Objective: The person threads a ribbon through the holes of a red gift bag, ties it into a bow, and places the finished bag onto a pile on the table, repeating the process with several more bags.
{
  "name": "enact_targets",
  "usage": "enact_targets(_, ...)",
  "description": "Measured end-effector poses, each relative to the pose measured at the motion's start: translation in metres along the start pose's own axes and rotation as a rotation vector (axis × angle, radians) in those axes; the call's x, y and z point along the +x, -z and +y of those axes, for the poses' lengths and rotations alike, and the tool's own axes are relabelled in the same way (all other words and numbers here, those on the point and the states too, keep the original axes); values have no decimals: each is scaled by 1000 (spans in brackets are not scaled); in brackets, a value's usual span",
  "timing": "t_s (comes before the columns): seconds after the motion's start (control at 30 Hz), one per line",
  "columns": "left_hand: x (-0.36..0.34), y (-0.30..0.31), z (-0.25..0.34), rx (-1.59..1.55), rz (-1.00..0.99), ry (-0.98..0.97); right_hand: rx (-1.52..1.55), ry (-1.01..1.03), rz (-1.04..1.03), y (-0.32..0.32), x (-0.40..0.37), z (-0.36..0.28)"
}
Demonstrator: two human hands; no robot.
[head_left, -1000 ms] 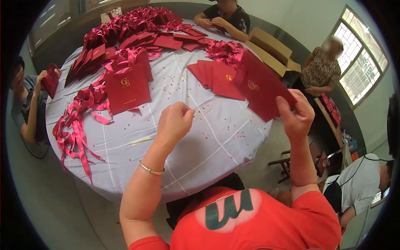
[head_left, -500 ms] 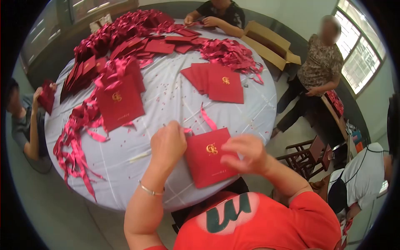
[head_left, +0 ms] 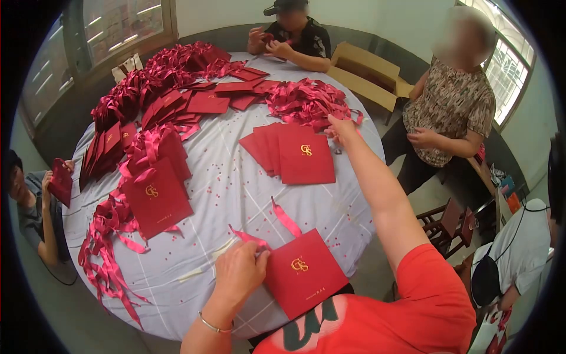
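A red bag with gold lettering [head_left: 306,277] lies flat at the near table edge, pink ribbon ends [head_left: 286,220] sticking out beyond its top. My left hand [head_left: 240,272] is at the bag's upper left corner, fingers curled by the ribbon; what they pinch is too small to make out. My right arm reaches forward, and my right hand [head_left: 342,128] is at the near edge of the pink ribbon pile [head_left: 306,101], its finger details small. Between them, several red bags lie fanned out [head_left: 308,154].
More red bags [head_left: 158,197] and loose ribbons [head_left: 109,236] cover the left side of the round table [head_left: 224,203]. One person [head_left: 298,35] sits opposite, another [head_left: 35,206] at left, and one stands [head_left: 451,106] at right near an open cardboard box [head_left: 365,74].
My right hand has left the near bag and reached forward to the ribbon pile. My left hand stays by the bag's corner. The view has shifted, and the standing person appears closer.
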State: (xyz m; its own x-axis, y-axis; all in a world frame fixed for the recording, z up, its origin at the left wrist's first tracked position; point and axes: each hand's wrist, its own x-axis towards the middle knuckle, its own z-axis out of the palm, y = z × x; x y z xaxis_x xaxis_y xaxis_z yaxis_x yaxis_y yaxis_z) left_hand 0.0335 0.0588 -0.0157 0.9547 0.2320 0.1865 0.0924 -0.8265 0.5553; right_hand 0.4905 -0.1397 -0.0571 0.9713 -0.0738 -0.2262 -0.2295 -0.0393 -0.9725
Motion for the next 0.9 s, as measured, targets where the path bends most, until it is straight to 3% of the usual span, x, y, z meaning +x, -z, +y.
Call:
enact_targets(0.07,0,1,1,-17,-76,19,33,-52,-36,-5,12,1)
enact_targets(0.13,1,3,4,-21,-92,18,183,13,110,-12,4,-1)
enact_targets(0.2,2,5,5,-28,-109,7,173,-16,112,-12,-11,2)
enact_targets(0.27,2,6,4,-58,-104,8,131,256,17,-10,-24,11)
enact_targets(0.37,0,8,7,-65,-75,0,-292,879,53,-2,-83,13)
enact_targets(0.4,0,6,7,-66,-69,7,-401,979,2,1,-109,9)
enact_targets(0.47,-1,2,6,-126,108,-45,-340,996,-225,1,-176,0)
enact_targets(0.53,2,1,6,-272,73,-5,-606,1075,-480,7,-220,6)
enact_targets(0.6,4,1,3,-567,-49,42,-649,959,-778,5,-278,10)
enact_targets(0.67,5,-2,1,-1027,-306,283,-566,645,-1092,5,-324,9)
enact_targets(0.7,7,-4,-1,-1117,-400,354,-548,646,-1151,5,-337,15)
enact_targets(0.77,7,0,3,-1230,-402,383,-507,609,-1268,2,-353,14)
enact_targets(0.9,8,-5,-4,-1435,-334,390,-566,580,-1188,16,-365,5)
